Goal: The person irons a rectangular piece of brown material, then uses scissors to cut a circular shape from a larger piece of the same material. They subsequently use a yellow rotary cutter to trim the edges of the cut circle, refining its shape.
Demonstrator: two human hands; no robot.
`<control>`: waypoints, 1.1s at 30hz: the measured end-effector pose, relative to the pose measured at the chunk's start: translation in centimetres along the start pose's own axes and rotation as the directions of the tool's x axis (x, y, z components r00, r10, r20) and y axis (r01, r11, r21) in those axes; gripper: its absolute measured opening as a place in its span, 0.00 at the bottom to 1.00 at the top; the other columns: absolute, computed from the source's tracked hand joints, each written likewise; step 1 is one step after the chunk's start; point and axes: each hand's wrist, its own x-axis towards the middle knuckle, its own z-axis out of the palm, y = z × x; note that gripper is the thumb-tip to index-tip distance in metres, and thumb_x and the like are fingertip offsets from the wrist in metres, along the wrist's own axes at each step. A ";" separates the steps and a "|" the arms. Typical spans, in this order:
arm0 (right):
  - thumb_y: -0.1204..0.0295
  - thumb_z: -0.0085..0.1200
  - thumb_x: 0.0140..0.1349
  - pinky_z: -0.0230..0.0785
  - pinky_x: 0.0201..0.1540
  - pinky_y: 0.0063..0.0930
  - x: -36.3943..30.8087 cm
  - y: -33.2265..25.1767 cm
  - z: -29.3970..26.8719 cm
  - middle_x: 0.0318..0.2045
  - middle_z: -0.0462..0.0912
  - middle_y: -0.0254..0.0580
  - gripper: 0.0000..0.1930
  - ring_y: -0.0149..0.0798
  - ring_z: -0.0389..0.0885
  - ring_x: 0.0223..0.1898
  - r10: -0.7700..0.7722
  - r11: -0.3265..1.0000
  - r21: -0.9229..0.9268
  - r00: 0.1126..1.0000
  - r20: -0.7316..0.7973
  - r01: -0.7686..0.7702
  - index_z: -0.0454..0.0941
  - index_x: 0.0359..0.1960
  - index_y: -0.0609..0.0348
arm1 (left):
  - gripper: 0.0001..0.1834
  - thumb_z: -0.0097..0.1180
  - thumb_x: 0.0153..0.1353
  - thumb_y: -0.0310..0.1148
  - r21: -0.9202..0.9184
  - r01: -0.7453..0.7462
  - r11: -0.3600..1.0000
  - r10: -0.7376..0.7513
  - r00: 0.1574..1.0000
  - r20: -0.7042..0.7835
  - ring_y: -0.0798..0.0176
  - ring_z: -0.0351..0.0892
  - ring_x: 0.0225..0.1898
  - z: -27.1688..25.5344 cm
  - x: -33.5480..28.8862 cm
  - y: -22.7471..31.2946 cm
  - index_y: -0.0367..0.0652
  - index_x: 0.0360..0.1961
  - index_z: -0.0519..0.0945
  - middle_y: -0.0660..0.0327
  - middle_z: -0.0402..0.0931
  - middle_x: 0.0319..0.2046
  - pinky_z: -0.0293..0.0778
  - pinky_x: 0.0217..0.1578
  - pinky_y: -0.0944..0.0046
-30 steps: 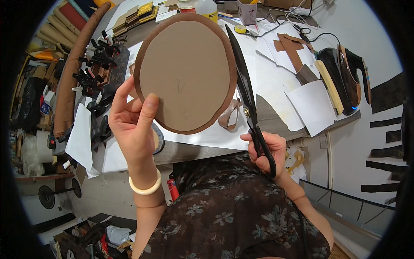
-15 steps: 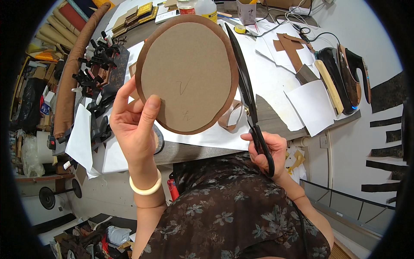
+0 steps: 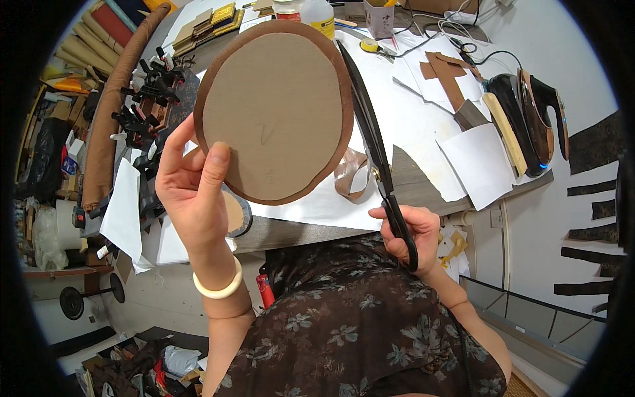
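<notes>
Far left: rolled brown material (image 3: pixel 106 126) and a cluster of black clamps (image 3: pixel 142 99) are sitting at the bench edge, undisturbed.

The left hand (image 3: pixel 192 192), pale bangle (image 3: pixel 221 286) on the wrist, is holding up the oval brown piece (image 3: pixel 271 109), thumb pressed on its near face, fingers wrapped behind its lower left rim. The oval is hanging in the air above the workbench (image 3: pixel 410 178), face toward the person. Compared with a second ago it is sitting a touch higher and slightly more upright; the grip looks the same.

A curled brown offcut strip (image 3: pixel 350 175) is lying on the white paper (image 3: pixel 317 205) just below the oval's right edge.

The right hand (image 3: pixel 413 235) is clenched through the handles of the long black scissors (image 3: pixel 374 142). The blades are closed, running up just beside the oval's right rim; I cannot tell whether they are touching it. They have barely shifted in the last second.

Reading: a pause between cuts, likely checking the trimmed dark border.

Far right: brown cutouts (image 3: pixel 446 73), white sheets and dark shoe forms (image 3: pixel 529 119).
</notes>
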 end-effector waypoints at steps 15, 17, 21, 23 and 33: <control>0.65 0.68 0.56 0.56 0.23 0.12 0.1 -0.2 0.0 0.21 0.72 0.25 0.24 0.17 0.66 0.22 -0.031 0.997 -0.075 1.000 0.003 0.031 0.79 0.49 0.71 | 0.23 0.59 0.62 0.22 0.017 -0.023 1.000 0.024 0.999 -0.045 0.64 0.81 0.48 -0.9 0.4 0.2 0.31 0.58 0.71 0.48 0.81 0.45 0.71 0.52 0.66; 0.66 0.68 0.56 0.56 0.23 0.12 0.1 -0.1 0.0 0.21 0.73 0.25 0.23 0.17 0.67 0.22 -0.037 0.995 -0.094 0.999 0.007 0.038 0.79 0.49 0.71 | 0.22 0.58 0.62 0.22 0.022 -0.018 1.000 0.019 0.999 -0.041 0.64 0.80 0.48 -1.1 0.4 0.3 0.31 0.58 0.71 0.48 0.81 0.46 0.71 0.53 0.66; 0.68 0.68 0.56 0.58 0.23 0.13 0.2 0.1 -0.4 0.21 0.74 0.27 0.21 0.18 0.70 0.22 -0.067 0.988 -0.139 0.998 -0.019 0.064 0.80 0.48 0.70 | 0.22 0.58 0.63 0.22 0.009 -0.030 1.000 0.030 0.998 -0.053 0.66 0.81 0.46 -1.2 0.4 0.2 0.30 0.58 0.71 0.50 0.82 0.45 0.71 0.52 0.67; 0.70 0.67 0.55 0.60 0.22 0.14 0.7 -0.8 -0.6 0.20 0.75 0.27 0.19 0.20 0.71 0.21 -0.065 0.981 -0.190 0.993 -0.102 0.045 0.80 0.46 0.70 | 0.20 0.57 0.64 0.23 0.011 -0.006 1.000 0.007 0.993 -0.114 0.67 0.81 0.44 -1.4 0.4 -0.2 0.31 0.56 0.72 0.52 0.82 0.43 0.71 0.50 0.68; 0.68 0.63 0.48 0.73 0.33 0.34 8.0 2.1 -10.4 0.26 0.81 0.49 0.18 0.44 0.79 0.25 -0.217 0.339 -0.917 0.930 -0.296 -0.212 0.80 0.39 0.70 | 0.12 0.56 0.66 0.30 -0.294 0.368 0.882 -0.457 0.822 -0.342 0.74 0.76 0.37 -4.4 -2.9 -3.8 0.41 0.49 0.73 0.66 0.79 0.39 0.68 0.36 0.72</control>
